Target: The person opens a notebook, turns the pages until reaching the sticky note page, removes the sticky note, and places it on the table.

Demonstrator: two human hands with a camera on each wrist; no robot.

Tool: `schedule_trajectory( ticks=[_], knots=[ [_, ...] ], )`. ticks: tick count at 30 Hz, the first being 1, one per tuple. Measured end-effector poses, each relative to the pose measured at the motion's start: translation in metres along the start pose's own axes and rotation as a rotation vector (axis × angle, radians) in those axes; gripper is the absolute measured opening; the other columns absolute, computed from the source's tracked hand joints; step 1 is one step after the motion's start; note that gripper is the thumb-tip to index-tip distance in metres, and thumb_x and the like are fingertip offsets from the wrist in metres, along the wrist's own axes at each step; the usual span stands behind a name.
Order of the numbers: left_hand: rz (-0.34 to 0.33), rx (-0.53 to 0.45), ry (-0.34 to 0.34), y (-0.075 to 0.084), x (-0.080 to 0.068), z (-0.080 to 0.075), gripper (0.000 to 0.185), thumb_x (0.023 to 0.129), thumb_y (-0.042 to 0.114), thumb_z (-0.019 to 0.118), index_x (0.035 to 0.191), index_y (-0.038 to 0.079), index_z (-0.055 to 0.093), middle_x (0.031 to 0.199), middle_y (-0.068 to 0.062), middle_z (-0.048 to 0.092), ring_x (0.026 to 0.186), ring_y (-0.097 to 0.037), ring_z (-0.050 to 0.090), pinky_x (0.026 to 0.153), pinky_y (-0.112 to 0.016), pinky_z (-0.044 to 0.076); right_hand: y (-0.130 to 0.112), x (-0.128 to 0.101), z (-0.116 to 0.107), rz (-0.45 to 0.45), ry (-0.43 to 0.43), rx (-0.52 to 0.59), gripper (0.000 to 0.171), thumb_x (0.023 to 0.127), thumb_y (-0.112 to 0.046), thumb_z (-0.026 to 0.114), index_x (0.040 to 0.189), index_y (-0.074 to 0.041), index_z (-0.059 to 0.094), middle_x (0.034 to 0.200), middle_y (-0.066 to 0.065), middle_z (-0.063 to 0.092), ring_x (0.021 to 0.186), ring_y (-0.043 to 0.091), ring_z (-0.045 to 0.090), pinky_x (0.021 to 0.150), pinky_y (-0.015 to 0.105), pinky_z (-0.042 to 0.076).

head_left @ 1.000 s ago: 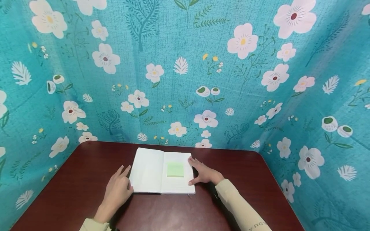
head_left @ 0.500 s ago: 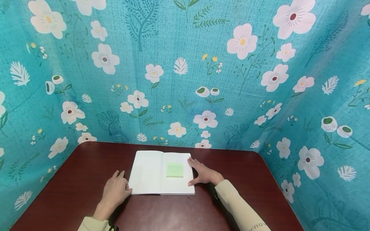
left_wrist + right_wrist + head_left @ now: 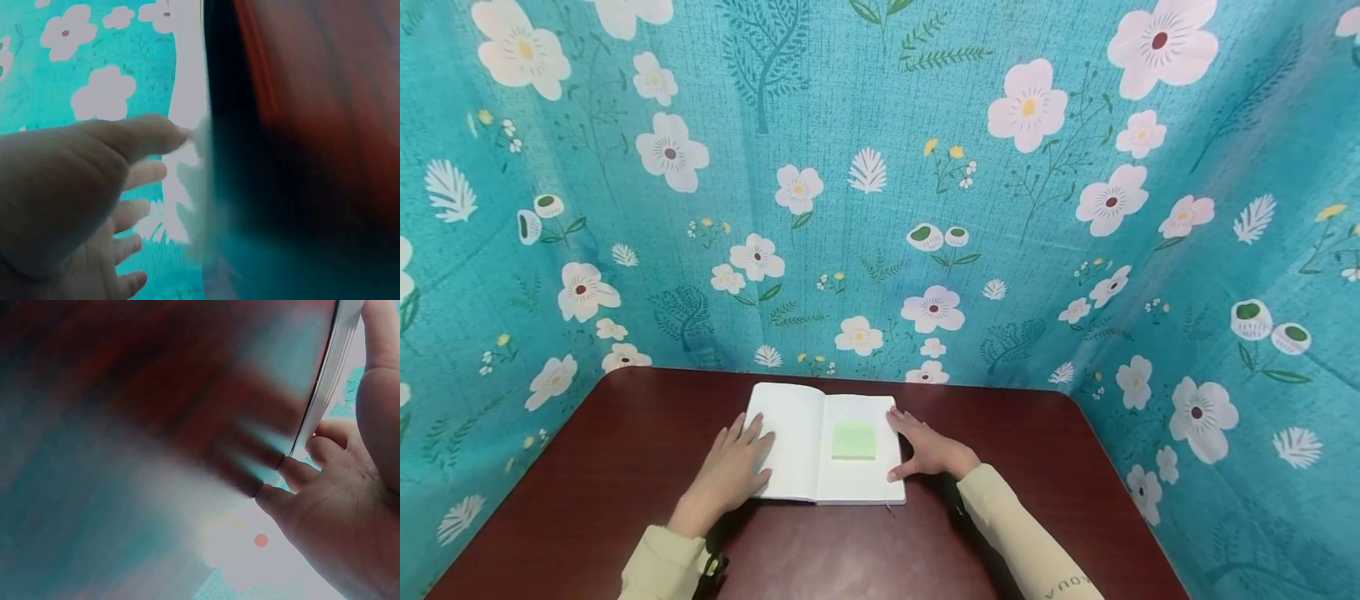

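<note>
An open notebook [image 3: 792, 446] with blank white pages lies on the table. On its right page sits a pale green sticky note pad [image 3: 853, 440]. My left hand [image 3: 726, 475] lies over the left page's outer edge, fingers spread and fingertips on the paper. The left wrist view shows that thumb [image 3: 150, 134] reaching to the page edge. At the right edge of the notebook rests my right hand [image 3: 932, 450], its thumb and fingers spread apart along the border. The page edges [image 3: 331, 369] show beside those fingers in the right wrist view.
The dark red-brown table [image 3: 850, 554] has a glossy top. A teal cloth [image 3: 880, 267] with printed flowers hangs behind it and on both sides. A short ribbon end [image 3: 890, 507] pokes out below the notebook's lower right part.
My left hand has moved from the notebook's lower left corner up and right onto the left page, its fingers now spread. The right hand has stayed in place.
</note>
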State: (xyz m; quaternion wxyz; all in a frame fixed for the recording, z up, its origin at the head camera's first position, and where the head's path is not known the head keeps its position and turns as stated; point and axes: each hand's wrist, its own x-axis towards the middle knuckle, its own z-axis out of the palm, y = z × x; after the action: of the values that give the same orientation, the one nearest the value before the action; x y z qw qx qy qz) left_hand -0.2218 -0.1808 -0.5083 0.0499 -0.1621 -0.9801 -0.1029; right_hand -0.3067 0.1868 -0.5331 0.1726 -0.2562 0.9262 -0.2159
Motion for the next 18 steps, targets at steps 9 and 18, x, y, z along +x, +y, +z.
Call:
schedule_trajectory(
  ticks=[9, 18],
  knots=[
    [0.097, -0.091, -0.033, 0.023, 0.042, 0.015, 0.053, 0.099, 0.031, 0.065, 0.143, 0.003, 0.057, 0.156, -0.023, 0.043, 0.148, -0.045, 0.032, 0.118, -0.064, 0.027, -0.001, -0.002, 0.000, -0.005, -0.004, -0.015, 0.118, 0.078, -0.050, 0.085, 0.163, -0.004, 0.017, 0.170, 0.014, 0.014, 0.157, 0.039, 0.011, 0.123, 0.060, 0.020],
    [0.092, -0.168, -0.107, 0.017, 0.057, 0.038, 0.061, 0.102, 0.038, 0.059, 0.152, 0.006, 0.047, 0.161, -0.024, 0.034, 0.150, -0.046, 0.028, 0.118, -0.067, 0.024, -0.003, -0.002, -0.001, -0.001, -0.009, -0.023, 0.118, 0.078, -0.051, 0.085, 0.163, -0.004, 0.017, 0.171, 0.014, 0.014, 0.157, 0.038, 0.011, 0.123, 0.059, 0.021]
  ],
)
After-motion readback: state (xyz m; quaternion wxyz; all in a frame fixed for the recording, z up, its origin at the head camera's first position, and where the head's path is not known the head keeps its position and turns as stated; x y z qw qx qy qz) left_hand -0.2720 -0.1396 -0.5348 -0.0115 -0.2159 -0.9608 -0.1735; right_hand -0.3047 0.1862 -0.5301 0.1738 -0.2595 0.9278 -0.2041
